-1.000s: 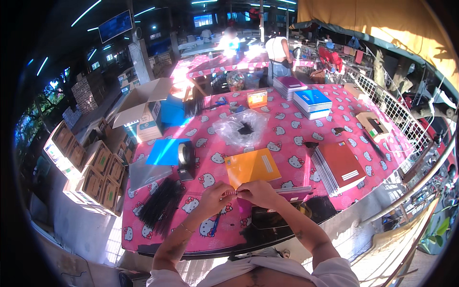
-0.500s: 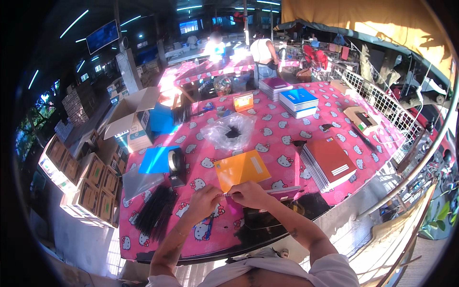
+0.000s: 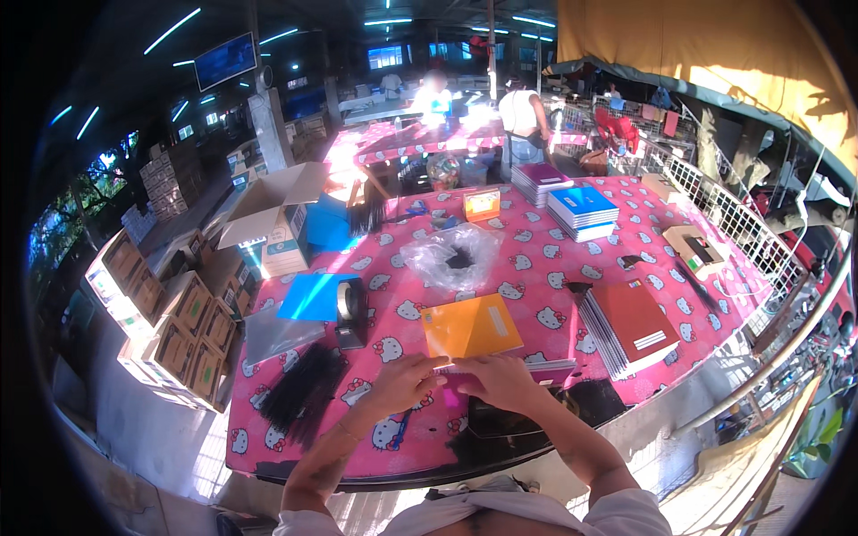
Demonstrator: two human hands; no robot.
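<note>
My left hand [image 3: 407,382] and my right hand [image 3: 493,379] meet above the near side of the table, fingers curled and nearly touching. Between and under them shows part of a purple notebook stack [image 3: 550,366], which runs out to the right. What the fingertips pinch is too small to tell. Just beyond them lies an orange notebook [image 3: 474,325], its near edge close to my fingers. A blue pen [image 3: 400,431] rests by my left wrist. Right of my right hand is a stack of red-brown notebooks [image 3: 631,323].
A tape dispenser [image 3: 350,313], black bristle-like strands [image 3: 304,389] and a blue sheet [image 3: 308,296] lie left. Crumpled clear plastic [image 3: 433,259] sits mid-table. Blue notebooks [image 3: 583,211] and purple notebooks [image 3: 542,181] are stacked farther back. An open carton [image 3: 284,237] stands beyond the left edge.
The whole view has shifted, so the table sits farther right and slightly lower. My fingers have drawn down from the orange notebook's near corner and my hands lie flatter.
</note>
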